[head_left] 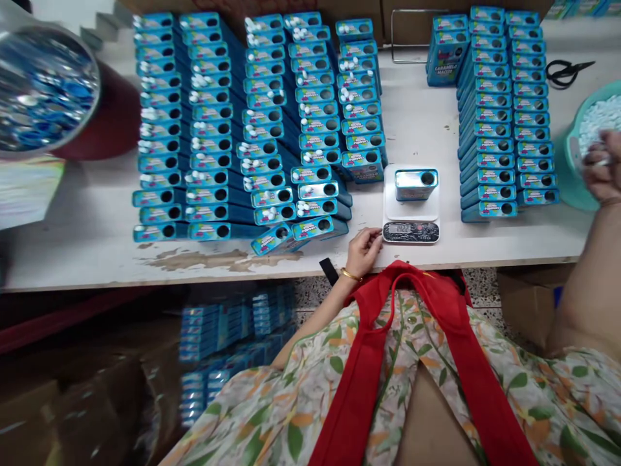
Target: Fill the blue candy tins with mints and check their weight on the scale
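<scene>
A blue tin (416,186) with a round hole in its top stands on the white digital scale (411,232), whose display seems to read 1422 or 142.2. My left hand (363,252) rests on the table edge beside the scale's left front corner, fingers curled together with nothing seen in them. At the far right, my right hand (604,165) is over a turquoise bowl (575,145) filled with small white candies (601,120). Its fingers are bent together around some white candies, slightly blurred and cut off by the picture's edge.
Rows of blue tins (264,149) cover the left and middle, several with white candies on top. More tins (492,123) stand in rows at right. Black scissors (567,72), a wire stand (414,61) and a large pot (109,116) of blue-and-silver pieces are nearby.
</scene>
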Action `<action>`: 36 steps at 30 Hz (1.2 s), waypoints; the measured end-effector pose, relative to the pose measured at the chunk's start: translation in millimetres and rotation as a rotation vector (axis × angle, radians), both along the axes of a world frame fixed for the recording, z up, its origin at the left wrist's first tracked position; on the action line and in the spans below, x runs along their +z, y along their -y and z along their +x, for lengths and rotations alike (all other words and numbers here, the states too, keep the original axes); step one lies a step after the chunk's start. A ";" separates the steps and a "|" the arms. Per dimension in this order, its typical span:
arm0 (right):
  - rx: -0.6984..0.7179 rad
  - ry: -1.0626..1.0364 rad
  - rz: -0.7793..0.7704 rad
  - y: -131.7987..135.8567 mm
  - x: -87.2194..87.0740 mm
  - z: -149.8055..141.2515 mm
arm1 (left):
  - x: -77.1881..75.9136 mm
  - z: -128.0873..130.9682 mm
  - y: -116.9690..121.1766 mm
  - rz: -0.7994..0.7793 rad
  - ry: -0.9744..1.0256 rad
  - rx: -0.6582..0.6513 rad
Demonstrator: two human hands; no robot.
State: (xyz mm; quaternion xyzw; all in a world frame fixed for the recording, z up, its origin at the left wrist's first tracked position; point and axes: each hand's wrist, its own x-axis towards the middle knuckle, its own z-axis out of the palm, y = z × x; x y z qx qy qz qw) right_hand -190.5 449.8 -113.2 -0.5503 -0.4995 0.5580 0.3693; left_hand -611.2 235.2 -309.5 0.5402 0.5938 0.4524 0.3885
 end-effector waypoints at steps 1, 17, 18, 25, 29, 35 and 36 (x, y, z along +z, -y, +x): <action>-0.015 0.046 -0.010 7.6 3.0 -28.4 | 0.3 0.3 -0.2 0.003 -0.007 0.003; 0.607 0.826 0.342 29.8 -2.6 -216.5 | 6.4 2.2 -2.4 0.048 -0.030 -0.014; 0.600 0.814 0.335 29.3 -3.1 -217.3 | 6.6 2.4 -2.4 0.049 -0.026 -0.014; 0.367 0.395 0.108 25.5 2.1 -218.0 | 5.0 3.3 -1.5 0.043 -0.014 -0.005; 0.136 0.049 -0.210 26.7 4.9 -208.9 | 5.1 2.6 -1.7 0.045 -0.018 -0.002; 0.110 0.014 -0.154 34.1 -0.6 -201.9 | 7.9 3.1 -2.1 0.033 -0.023 -0.001; 0.125 0.032 -0.117 35.4 -1.9 -203.2 | 7.8 3.2 -2.0 0.036 -0.021 0.001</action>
